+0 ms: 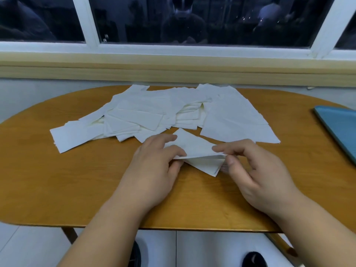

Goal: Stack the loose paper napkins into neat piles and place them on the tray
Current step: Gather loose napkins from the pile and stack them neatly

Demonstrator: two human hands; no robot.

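A folded white napkin (194,146) is held just above the wooden table (77,180) near its front middle, with another napkin (206,165) lying right under it. My left hand (154,170) grips its left end, thumb beneath and fingers on top. My right hand (256,170) pinches its right corner between thumb and fingertips. Behind them a loose heap of white napkins (146,114) spreads across the table's far half. The blue tray (341,128) lies at the right edge, partly cut off by the frame.
A window sill (173,70) and a dark window run behind the table. The table's front edge is close to my body, with white floor tiles (212,247) and dark shoes below.
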